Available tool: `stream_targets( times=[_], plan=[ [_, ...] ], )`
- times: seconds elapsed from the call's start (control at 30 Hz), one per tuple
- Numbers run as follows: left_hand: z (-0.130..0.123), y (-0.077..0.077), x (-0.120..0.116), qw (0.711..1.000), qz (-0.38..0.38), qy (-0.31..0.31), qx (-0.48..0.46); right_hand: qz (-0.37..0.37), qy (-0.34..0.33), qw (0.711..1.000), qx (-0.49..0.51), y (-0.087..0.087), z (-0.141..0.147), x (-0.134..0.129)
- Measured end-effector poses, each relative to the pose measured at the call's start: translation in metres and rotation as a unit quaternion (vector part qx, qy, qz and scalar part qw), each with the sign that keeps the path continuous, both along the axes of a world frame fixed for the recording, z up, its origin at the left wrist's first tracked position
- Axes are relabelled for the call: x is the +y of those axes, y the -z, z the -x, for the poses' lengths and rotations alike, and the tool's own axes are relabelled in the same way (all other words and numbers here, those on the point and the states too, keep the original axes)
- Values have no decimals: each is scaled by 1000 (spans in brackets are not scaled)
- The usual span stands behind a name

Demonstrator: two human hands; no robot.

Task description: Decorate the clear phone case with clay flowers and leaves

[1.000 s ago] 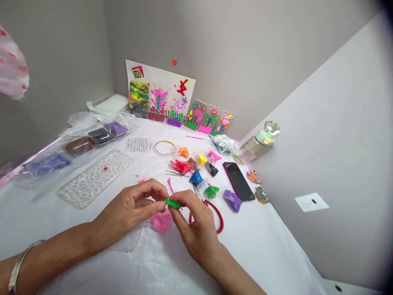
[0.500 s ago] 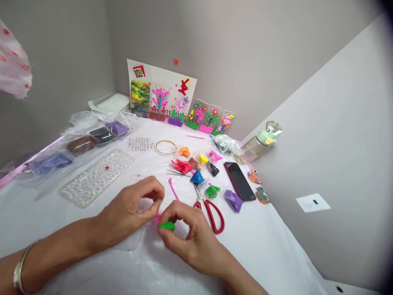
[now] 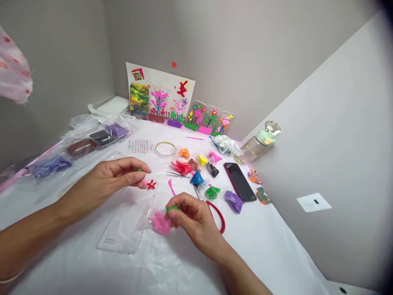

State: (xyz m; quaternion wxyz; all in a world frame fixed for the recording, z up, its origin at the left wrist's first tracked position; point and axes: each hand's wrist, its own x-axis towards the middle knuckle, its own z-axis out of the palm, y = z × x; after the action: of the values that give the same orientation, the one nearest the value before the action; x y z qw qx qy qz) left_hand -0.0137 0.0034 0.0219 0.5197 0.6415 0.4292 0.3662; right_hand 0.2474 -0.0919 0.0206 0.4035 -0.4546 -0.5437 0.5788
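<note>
Above the upper part of a clear phone case, my left hand pinches a tiny bit of green clay between thumb and forefinger. Further right, my right hand grips a larger piece of green clay with its fingertips. A red flower shows on the case just past my left fingertips, with a bit of pink beside it. Between the case and my right hand lies a wrapped pink clay lump. Red-handled scissors are partly hidden behind my right hand.
Wrapped clay lumps, including blue, green and purple, lie beyond my right hand. A phone and a bottle are at right. Decorated cases lean on the wall. A textured clear mat is partly under my left arm.
My hands have moved apart, the left up and leftward, the right slightly up and rightward. Each holds green clay. The case, red flower and pink lump are now more exposed.
</note>
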Motion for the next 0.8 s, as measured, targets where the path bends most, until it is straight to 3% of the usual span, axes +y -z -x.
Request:
stream_targets(
  times=[0.17, 0.43, 0.63, 0.8],
  plan=[
    [5, 1, -1, 998, -43, 27, 45, 20, -5, 1000, -12, -3, 3, -2],
    [0, 13, -4, 997, -9, 60, 42, 21, -4, 999, -26, -3, 5, -1],
    [7, 18, -5, 982, -121, 2, 144, 25, -6, 999, -27, -2, 6, -2],
    [8, 21, -1, 981, -125, 10, 146, 34, -5, 999, -30, -2, 6, -2]
  ],
)
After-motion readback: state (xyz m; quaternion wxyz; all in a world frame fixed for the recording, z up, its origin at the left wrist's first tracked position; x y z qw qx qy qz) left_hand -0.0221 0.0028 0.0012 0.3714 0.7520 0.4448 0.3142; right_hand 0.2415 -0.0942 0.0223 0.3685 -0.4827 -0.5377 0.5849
